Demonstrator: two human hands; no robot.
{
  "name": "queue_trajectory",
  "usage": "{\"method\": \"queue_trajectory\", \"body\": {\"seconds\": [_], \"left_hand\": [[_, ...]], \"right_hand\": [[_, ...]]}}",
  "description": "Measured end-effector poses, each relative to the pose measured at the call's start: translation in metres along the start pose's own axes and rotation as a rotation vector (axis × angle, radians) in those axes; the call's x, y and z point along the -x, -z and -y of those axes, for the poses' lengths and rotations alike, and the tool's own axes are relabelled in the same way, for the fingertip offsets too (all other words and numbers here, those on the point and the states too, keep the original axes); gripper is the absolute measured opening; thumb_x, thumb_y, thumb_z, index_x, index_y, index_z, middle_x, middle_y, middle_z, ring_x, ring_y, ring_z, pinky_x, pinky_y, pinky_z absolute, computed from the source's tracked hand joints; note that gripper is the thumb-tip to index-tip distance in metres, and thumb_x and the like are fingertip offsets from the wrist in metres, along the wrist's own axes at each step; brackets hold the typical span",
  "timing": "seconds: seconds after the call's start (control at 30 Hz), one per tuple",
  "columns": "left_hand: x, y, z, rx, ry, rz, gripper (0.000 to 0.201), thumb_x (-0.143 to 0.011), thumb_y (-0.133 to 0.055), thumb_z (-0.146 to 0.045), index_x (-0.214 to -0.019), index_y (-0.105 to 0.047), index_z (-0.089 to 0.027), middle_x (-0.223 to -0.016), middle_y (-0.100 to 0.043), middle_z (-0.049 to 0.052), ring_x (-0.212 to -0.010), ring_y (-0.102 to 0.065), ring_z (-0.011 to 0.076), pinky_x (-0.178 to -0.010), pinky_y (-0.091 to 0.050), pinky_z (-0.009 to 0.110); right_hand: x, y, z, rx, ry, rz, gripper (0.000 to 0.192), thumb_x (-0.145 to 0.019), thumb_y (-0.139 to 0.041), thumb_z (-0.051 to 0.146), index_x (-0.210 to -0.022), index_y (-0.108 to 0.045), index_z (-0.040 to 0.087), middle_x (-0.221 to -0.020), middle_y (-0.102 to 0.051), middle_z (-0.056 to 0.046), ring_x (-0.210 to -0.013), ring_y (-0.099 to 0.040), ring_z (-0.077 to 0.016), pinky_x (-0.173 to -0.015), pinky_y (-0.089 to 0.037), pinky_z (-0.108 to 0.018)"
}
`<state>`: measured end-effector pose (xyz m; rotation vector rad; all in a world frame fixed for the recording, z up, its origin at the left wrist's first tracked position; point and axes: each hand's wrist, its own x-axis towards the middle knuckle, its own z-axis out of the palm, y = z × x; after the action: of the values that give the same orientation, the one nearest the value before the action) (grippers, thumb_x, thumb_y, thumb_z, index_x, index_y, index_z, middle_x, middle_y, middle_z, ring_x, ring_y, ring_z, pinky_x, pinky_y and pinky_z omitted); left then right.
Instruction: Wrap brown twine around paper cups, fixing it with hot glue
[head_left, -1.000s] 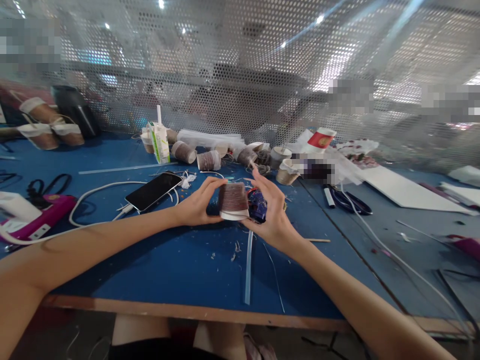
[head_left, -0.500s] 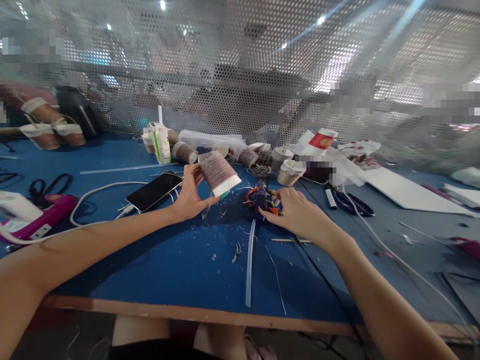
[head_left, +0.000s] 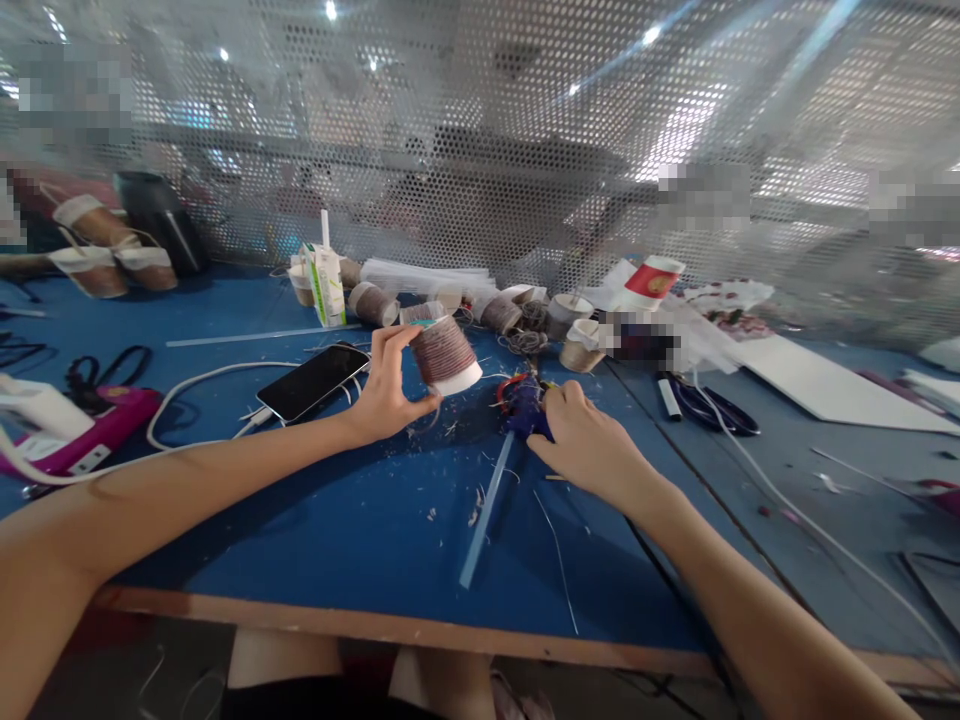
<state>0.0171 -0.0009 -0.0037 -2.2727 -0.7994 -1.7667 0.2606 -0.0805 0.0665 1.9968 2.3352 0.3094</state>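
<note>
My left hand (head_left: 386,395) grips a paper cup (head_left: 447,352) wound with brown yarn, tilted and raised above the table. Its fingers and thumb clasp the cup from the left, and a white uncovered band shows at the lower right end. To the right, my right hand (head_left: 589,432) is closed around a dark blue glue gun (head_left: 523,408) with red-orange parts. A long translucent glue stick (head_left: 486,515) sticks out of the gun toward me. The gun's handle is mostly covered by my fingers. Cup and gun are apart, with a thin strand between them.
Yarn-wrapped cups (head_left: 499,312), a drink carton (head_left: 327,285) and a red-and-white cup (head_left: 654,283) stand toward the perforated screen. A charging phone (head_left: 313,383) and purple power strip (head_left: 105,428) lie left. White board (head_left: 832,385) and cables lie right. Fibre scraps litter the blue table (head_left: 337,540).
My left hand has turned the cup, so its yarn side faces me differently. The glue gun has swung in my right hand, its glue stick's near end shifting left.
</note>
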Motion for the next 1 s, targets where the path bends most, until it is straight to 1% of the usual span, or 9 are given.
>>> {"method": "queue_trajectory", "body": {"seconds": [0.17,0.23,0.3,0.37,0.47,0.6,0.73,0.87,1.0], "left_hand": [[0.000,0.002,-0.003,-0.008,0.039,0.019,0.081,-0.073,-0.074,-0.039,-0.139,-0.030,-0.021,-0.121,-0.042,0.011,-0.114,-0.049,0.0274,-0.097,-0.054,0.049],[0.000,0.003,-0.005,-0.015,0.068,0.044,0.083,-0.070,-0.075,-0.031,-0.140,-0.031,-0.022,-0.120,-0.042,0.011,-0.114,-0.049,0.0282,-0.098,-0.053,0.051],[0.000,0.005,-0.007,-0.028,0.095,0.069,0.084,-0.067,-0.076,-0.024,-0.140,-0.032,-0.023,-0.119,-0.042,0.009,-0.113,-0.049,0.0282,-0.099,-0.053,0.052],[0.000,0.005,-0.009,-0.034,0.110,0.083,0.086,-0.065,-0.076,-0.021,-0.140,-0.033,-0.024,-0.118,-0.041,0.009,-0.112,-0.049,0.0281,-0.099,-0.053,0.052],[0.001,0.005,-0.009,-0.029,0.126,0.075,0.088,-0.064,-0.078,-0.021,-0.139,-0.033,-0.025,-0.119,-0.040,0.009,-0.114,-0.048,0.0286,-0.100,-0.053,0.052],[0.003,0.003,-0.005,0.003,0.136,0.042,0.089,-0.065,-0.077,-0.021,-0.140,-0.030,-0.024,-0.122,-0.038,0.010,-0.118,-0.047,0.0284,-0.100,-0.054,0.049],[0.003,0.001,-0.002,0.032,0.108,0.022,0.087,-0.067,-0.078,-0.024,-0.139,-0.030,-0.023,-0.124,-0.038,0.011,-0.120,-0.046,0.0289,-0.099,-0.055,0.048],[0.001,0.002,-0.003,0.018,0.077,0.033,0.085,-0.068,-0.077,-0.026,-0.139,-0.030,-0.023,-0.125,-0.040,0.012,-0.119,-0.047,0.0293,-0.099,-0.054,0.049],[0.001,0.003,-0.005,-0.005,0.107,0.059,0.082,-0.068,-0.076,-0.025,-0.137,-0.034,-0.023,-0.119,-0.044,0.010,-0.113,-0.050,0.0272,-0.096,-0.056,0.048]], "right_hand": [[-0.003,-0.008,-0.009,-0.154,0.026,-0.299,0.021,-0.082,-0.048,0.034,-0.090,-0.054,0.015,-0.099,-0.055,-0.017,-0.094,-0.056,-0.0312,-0.076,-0.048,-0.043],[-0.005,-0.009,-0.011,-0.329,-0.002,-0.482,0.025,-0.082,-0.051,0.041,-0.090,-0.054,0.017,-0.101,-0.058,-0.017,-0.100,-0.055,-0.0344,-0.085,-0.047,-0.051],[-0.006,-0.006,-0.008,-0.621,-0.048,-0.568,0.027,-0.083,-0.052,0.046,-0.090,-0.054,0.020,-0.093,-0.062,-0.013,-0.095,-0.059,-0.0328,-0.086,-0.048,-0.054],[-0.003,0.001,-0.003,-1.006,-0.064,-0.459,0.030,-0.085,-0.051,0.051,-0.090,-0.057,0.022,-0.080,-0.064,-0.009,-0.079,-0.064,-0.0276,-0.078,-0.053,-0.049],[0.004,0.014,0.007,-1.492,-0.041,-0.160,0.032,-0.086,-0.052,0.051,-0.088,-0.059,0.020,-0.064,-0.063,-0.004,-0.056,-0.063,-0.0205,-0.060,-0.055,-0.038],[0.009,0.019,0.012,-1.775,-0.005,0.097,0.033,-0.084,-0.049,0.049,-0.076,-0.059,0.018,-0.039,-0.048,0.003,-0.030,-0.044,-0.0129,-0.035,-0.038,-0.027],[0.009,0.008,0.012,-1.775,0.038,0.080,0.036,-0.077,-0.054,0.054,-0.072,-0.059,0.019,-0.034,-0.046,0.004,-0.023,-0.039,-0.0134,-0.028,-0.031,-0.028],[0.011,-0.001,0.018,-1.439,0.036,-0.132,0.027,-0.071,-0.072,0.044,-0.066,-0.059,0.020,-0.044,-0.056,0.002,-0.030,-0.045,-0.0124,-0.033,-0.040,-0.029],[0.016,-0.002,0.025,-1.108,0.120,-0.262,0.018,-0.075,-0.068,0.035,-0.068,-0.062,0.020,-0.061,-0.067,-0.003,-0.047,-0.055,-0.0138,-0.046,-0.045,-0.028]]}}
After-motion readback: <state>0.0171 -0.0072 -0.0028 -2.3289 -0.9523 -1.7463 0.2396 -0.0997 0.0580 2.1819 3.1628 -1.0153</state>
